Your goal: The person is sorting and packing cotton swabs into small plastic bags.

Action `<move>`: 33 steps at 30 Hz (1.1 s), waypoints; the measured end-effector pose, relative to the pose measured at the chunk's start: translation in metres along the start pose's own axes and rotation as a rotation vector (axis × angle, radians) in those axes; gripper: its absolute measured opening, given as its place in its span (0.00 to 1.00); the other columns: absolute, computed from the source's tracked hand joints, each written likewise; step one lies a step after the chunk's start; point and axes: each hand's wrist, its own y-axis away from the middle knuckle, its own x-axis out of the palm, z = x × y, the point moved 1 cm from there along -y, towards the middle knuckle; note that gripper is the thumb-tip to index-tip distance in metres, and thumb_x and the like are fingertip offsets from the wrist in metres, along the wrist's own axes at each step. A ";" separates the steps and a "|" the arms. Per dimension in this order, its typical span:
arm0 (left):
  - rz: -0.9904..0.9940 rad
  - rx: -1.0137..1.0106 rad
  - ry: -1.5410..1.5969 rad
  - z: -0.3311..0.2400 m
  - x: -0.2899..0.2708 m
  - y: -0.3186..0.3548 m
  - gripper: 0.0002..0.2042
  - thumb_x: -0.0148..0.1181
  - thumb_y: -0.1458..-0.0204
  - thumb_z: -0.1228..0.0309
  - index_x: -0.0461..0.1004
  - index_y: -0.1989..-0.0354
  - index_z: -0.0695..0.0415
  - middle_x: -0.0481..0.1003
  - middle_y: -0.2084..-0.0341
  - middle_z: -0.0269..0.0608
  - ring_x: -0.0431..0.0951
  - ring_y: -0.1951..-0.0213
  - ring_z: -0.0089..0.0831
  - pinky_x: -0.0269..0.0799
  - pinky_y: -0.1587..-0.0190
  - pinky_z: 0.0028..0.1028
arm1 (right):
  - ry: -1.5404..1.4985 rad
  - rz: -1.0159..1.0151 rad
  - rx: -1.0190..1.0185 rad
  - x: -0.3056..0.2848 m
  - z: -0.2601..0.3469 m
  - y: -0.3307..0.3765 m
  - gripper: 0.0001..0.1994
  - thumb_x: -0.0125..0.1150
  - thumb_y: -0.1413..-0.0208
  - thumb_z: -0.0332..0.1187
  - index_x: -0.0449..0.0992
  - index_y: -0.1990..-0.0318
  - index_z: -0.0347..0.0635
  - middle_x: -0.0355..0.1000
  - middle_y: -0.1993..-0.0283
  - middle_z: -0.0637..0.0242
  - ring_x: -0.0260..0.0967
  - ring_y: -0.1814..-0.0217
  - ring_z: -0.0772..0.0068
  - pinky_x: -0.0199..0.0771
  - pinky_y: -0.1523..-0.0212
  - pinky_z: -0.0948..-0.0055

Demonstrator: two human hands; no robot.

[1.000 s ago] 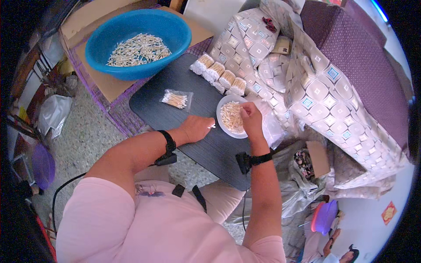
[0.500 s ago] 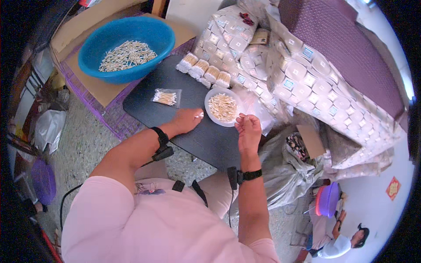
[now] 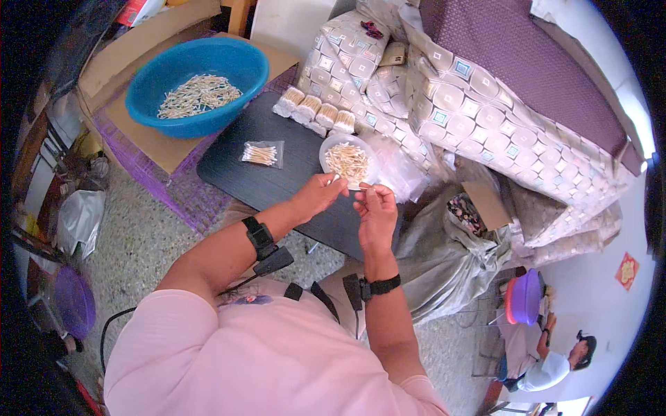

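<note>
My left hand (image 3: 319, 197) is closed in a pinch on cotton swabs; a white tip shows at its fingers, and how many it holds I cannot tell. Close beside it, my right hand (image 3: 377, 208) is pinched at the near edge of a white bowl (image 3: 324, 163), with what looks like a thin swab at its fingertips. Loose cotton swabs (image 3: 347, 163) fill the bowl. To the left, a small clear bag of swabs (image 3: 261, 154) lies on the dark table (image 3: 236, 177). Several bundled packs of swabs (image 3: 316, 111) line the table's far edge.
A blue basin (image 3: 187, 126) with many swabs stands on cardboard at the far left. Clear plastic bags (image 3: 399, 170) lie right of the bowl. A patterned cloth-covered sofa (image 3: 479, 107) rises behind. At lower right another person (image 3: 551, 367) sits near a purple basin (image 3: 525, 298).
My left hand has moved right, from the table to beside my right hand. The right hand has shifted slightly nearer and left. The whole view has tilted a little.
</note>
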 end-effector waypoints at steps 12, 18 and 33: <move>0.005 0.088 -0.018 -0.012 0.026 0.023 0.10 0.54 0.41 0.61 0.71 0.67 0.54 0.61 0.83 0.21 0.56 0.82 0.12 0.51 0.82 0.18 | 0.162 0.062 0.017 -0.006 0.001 0.019 0.06 0.54 0.39 0.28 0.75 0.58 0.39 0.74 0.61 0.70 0.69 0.62 0.82 0.72 0.64 0.80; 0.040 0.059 -0.027 -0.009 0.030 0.029 0.10 0.53 0.41 0.60 0.71 0.66 0.53 0.61 0.84 0.21 0.57 0.82 0.13 0.51 0.82 0.18 | 0.214 0.134 -0.038 -0.009 0.001 0.021 0.07 0.52 0.38 0.30 0.75 0.58 0.38 0.74 0.59 0.69 0.71 0.60 0.80 0.72 0.63 0.79; 0.087 -0.027 0.139 -0.019 0.014 0.033 0.19 0.48 0.38 0.54 0.75 0.57 0.57 0.67 0.82 0.24 0.60 0.82 0.12 0.55 0.80 0.18 | 0.406 0.303 0.096 0.005 -0.006 0.041 0.05 0.52 0.38 0.30 0.70 0.64 0.38 0.72 0.67 0.67 0.71 0.71 0.79 0.76 0.71 0.77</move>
